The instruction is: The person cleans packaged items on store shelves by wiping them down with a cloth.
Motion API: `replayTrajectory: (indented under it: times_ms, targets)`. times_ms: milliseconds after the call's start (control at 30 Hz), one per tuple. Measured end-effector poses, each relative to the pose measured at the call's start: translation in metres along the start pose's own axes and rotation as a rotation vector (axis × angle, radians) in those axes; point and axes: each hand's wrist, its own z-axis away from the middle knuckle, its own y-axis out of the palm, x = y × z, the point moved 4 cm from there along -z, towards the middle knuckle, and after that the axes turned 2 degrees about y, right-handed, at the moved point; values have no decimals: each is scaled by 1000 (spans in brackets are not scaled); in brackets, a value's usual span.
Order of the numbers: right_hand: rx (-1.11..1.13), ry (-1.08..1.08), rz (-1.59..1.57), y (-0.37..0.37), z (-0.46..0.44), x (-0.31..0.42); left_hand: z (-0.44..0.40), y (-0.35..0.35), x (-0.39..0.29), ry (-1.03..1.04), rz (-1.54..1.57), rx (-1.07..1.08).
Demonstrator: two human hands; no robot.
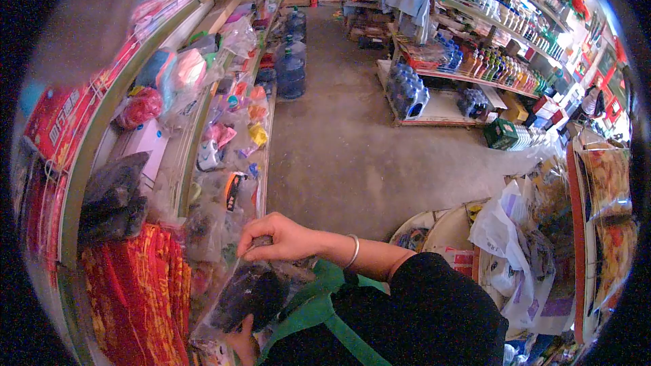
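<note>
My right hand [281, 237], with a bracelet on its wrist, pinches the top of a clear plastic bag [252, 296]. Something dark fills the bag; what it is, I cannot make out. Low in the view, my left hand [241, 342] grips the bag's bottom end, its thumb pointing up and its other fingers mostly hidden. Both hands are beside the left shelf. Red and orange patterned cloth or bags [139, 295] hang to the left of the packet, below a black plastic bag [115, 196].
Packaged goods crowd the left shelf [183, 186]. Large blue water bottles [291, 74] stand at its far end. An aisle floor [339, 156] runs ahead. Shelves of bottles [498, 68] and a green crate [500, 133] are on the right, with white plastic bags [508, 237] nearer.
</note>
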Motion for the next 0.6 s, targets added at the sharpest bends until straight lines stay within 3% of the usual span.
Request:
replayTrajectory:
  times_ms: [100,433,600]
  targets:
    - [2,-16,16,0,-1,0,7,7,-7,-50,82,-103]
    - [5,-40,18,1,0,1,3,-6,22,-154,51,1]
    - [5,-32,-3,2,0,0,12,10,-17,-130,47,-12]
